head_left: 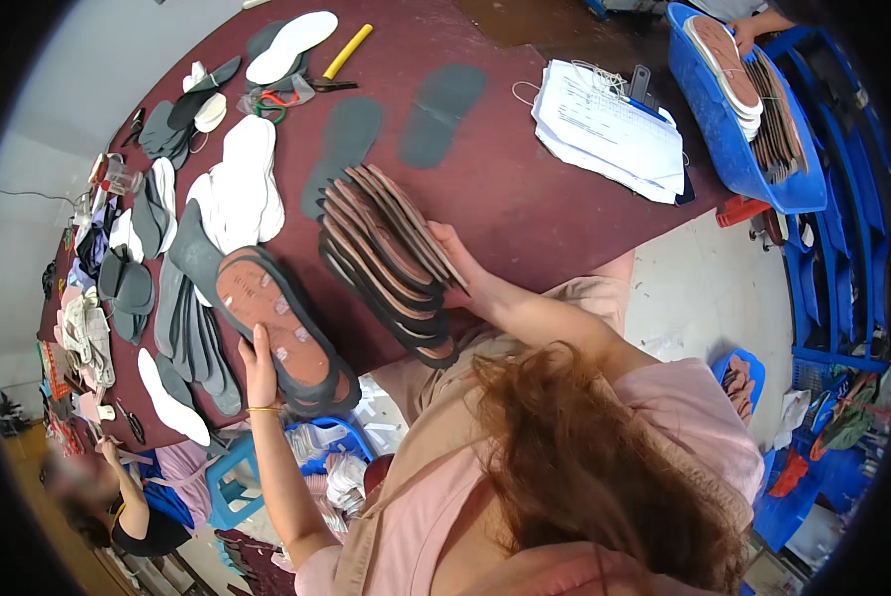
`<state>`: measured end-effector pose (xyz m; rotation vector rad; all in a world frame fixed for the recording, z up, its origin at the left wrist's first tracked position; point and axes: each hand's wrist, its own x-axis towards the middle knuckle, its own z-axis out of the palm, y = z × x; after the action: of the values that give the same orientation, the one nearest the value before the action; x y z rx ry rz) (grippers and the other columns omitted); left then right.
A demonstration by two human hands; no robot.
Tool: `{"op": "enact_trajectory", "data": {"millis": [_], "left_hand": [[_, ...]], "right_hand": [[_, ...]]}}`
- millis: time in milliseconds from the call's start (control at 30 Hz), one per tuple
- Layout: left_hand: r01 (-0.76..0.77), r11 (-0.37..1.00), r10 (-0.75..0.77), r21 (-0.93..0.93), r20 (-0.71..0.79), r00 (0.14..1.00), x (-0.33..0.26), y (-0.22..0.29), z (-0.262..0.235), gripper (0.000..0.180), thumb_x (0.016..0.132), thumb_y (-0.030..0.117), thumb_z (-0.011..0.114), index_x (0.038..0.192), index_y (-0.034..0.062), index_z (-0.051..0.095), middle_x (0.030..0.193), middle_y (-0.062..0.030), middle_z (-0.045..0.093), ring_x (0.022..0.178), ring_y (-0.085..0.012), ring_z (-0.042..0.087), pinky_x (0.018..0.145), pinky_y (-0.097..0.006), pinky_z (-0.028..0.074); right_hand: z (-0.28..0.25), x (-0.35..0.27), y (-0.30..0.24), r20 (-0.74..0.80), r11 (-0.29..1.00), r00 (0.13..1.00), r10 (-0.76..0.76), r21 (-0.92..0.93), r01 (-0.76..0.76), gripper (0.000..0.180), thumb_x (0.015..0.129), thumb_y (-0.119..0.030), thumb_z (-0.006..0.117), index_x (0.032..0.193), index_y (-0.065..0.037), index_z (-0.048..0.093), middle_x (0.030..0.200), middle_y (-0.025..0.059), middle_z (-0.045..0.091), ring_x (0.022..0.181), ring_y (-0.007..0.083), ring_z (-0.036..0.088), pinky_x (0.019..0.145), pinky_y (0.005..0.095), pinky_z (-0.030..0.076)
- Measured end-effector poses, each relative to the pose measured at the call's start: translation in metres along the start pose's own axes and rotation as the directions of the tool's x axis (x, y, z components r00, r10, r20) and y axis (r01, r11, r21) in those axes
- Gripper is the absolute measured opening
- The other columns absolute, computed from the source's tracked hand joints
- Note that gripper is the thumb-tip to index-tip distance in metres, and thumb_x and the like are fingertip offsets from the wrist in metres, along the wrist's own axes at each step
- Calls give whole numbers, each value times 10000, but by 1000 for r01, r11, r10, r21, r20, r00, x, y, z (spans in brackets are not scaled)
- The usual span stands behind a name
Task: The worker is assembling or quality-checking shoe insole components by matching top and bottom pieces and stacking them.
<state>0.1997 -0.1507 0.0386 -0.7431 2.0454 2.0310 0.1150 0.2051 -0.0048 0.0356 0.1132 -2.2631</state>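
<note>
Worktop [525,209]: dark maroon, running from near left to far right, strewn with shoe parts.

Blue bin [724,139]: far right, at the worktop's edge, packed with insoles on edge; another person's hand rests at its far rim.

Paper stack [609,124]: white sheets, far right of centre, just beside the bin.

White insoles [242,189]: a loose heap on the left half, with grey ones lying around and under them.

Fanned stack of insoles [386,253]: centre, brown faces with dark edges, overlapping like cards. Its long axis runs from far left to near right. The right hand [465,268] has its grip closed on the stack's right edge, fingers wrapped over the top layers.

Single sole [281,328]: near left, reddish-brown face inside a dark rim, long axis roughly parallel to the stack's and just left of it, the two nearly touching at their near ends. The left hand [258,363] rests against its near left edge, fingers curled on the rim; this hand is the nearer to it.

Two grey insoles [396,129]: flat, far centre, apart from both hands.

Yellow-handled tool [344,55]: far, beside a white insole.
</note>
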Motion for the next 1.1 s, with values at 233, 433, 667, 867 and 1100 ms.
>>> {"op": "enact_trajectory", "data": {"millis": [233, 433, 667, 867, 1100], "left_hand": [[-73, 934, 103, 348, -69, 992, -9, 27, 54, 777, 933, 539, 497, 1419, -9, 238, 1291, -191, 516, 1195, -270, 510, 1007, -361, 394], [134, 890, -117, -435, 68, 991, -13, 8, 68, 709, 929, 606, 440, 1404, 81, 409, 1310, -108, 552, 1148, -234, 569, 956, -352, 466], [-73, 996, 72, -50, -24, 997, -4, 7, 79, 712, 933, 604, 429, 1384, 53, 423, 1317, -99, 544, 1150, -229, 557, 958, -353, 464], [226, 920, -176, -319, 179, 968, 1, 13, 93, 791, 925, 657, 344, 1405, 30, 393, 1343, -117, 525, 1173, -258, 555, 983, -361, 461], [244, 942, -240, -231, 46, 970, 11, 62, 112, 752, 935, 625, 383, 1298, -22, 508, 1191, -133, 630, 1020, -237, 649, 868, -335, 534]], "right_hand": [[-17, 1, 15, -126, 979, 988, 95, 194, -69, 467, 923, -423, 508, 1177, -49, 625, 1136, 123, 669, 1013, 254, 638, 972, 422, 454], [-4, -3, 13, -292, 975, 955, -40, -222, -27, 592, 924, -557, 481, 1244, -68, 580, 1142, 135, 653, 990, 237, 642, 916, 389, 499], [5, -13, -66, -67, -347, 834, -548, -889, -299, 684, 923, -551, 468, 1394, -60, 398, 1329, 234, 480, 1170, 419, 496, 949, 522, 402], [12, 1, -18, 4, -185, 948, -319, -981, -58, 875, 917, -546, 494, 1488, -14, 98, 1483, 291, 177, 1381, 450, 179, 1134, 487, 184], [31, -31, -2, -135, -111, 954, -269, -979, -170, 984, 899, -529, 541, 1470, 7, -56, 1386, 382, 187, 1274, 547, 297, 1086, 506, 270]]}}
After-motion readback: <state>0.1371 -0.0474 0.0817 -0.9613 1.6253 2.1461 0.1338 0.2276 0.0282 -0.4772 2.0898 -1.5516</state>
